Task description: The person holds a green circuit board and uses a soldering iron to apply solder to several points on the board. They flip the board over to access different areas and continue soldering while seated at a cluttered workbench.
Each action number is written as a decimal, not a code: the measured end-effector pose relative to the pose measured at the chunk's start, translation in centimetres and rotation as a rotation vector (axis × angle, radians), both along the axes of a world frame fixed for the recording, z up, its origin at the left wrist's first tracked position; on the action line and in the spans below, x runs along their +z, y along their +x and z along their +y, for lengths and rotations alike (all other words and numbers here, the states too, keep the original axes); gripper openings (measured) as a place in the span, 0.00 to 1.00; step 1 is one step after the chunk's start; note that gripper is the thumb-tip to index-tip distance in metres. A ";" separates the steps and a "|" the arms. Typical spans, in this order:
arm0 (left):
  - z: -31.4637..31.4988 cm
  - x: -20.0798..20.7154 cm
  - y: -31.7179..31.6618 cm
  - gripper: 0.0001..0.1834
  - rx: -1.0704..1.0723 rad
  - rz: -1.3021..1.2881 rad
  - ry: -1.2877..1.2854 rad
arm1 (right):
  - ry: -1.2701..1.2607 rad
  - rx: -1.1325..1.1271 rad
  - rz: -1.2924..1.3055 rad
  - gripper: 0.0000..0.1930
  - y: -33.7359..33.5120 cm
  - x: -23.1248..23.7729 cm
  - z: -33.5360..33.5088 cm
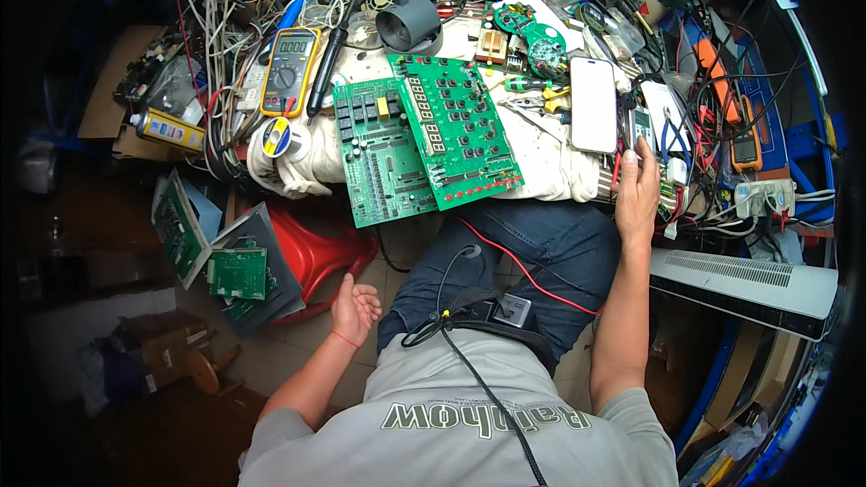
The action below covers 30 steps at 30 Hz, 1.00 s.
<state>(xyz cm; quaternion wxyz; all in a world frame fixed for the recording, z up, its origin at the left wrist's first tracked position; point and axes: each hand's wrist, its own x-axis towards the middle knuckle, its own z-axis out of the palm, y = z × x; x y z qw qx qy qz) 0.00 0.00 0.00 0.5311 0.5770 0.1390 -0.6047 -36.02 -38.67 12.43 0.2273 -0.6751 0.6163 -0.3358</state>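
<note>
My left hand [358, 311] hangs beside my left thigh, fingers loosely curled and apart, with nothing in it. My right hand [637, 189] is at the bench's front edge, just below a white phone [593, 106]. Its fingers reach forward among cables and small tools; what the fingertips touch is too small to make out. Before me, a green circuit board with digit displays and black buttons [460, 126] overlaps a second green board with relays [374, 162]. Both project over the front edge of the bench.
A yellow multimeter [290, 72], a solder spool [275, 139] and a yellow spray can [169, 130] lie at left. A grey cup-shaped part [408, 23] stands behind the boards. Pliers [546, 104] lie near the phone. A red stool [311, 248] and more boards [238, 273] stand below left.
</note>
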 end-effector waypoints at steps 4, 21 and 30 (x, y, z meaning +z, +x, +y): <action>-0.7 1.4 1.0 0.35 0.067 -0.126 -0.012 | -0.078 -0.014 -0.073 0.27 0.1 0.0 1.6; -9.4 8.9 7.3 0.32 0.132 -0.787 -0.355 | -0.035 0.193 -0.176 0.11 0.5 -0.6 5.4; -5.7 0.9 3.6 0.34 0.059 -0.444 -0.095 | -0.137 0.433 -0.019 0.09 8.0 4.4 0.1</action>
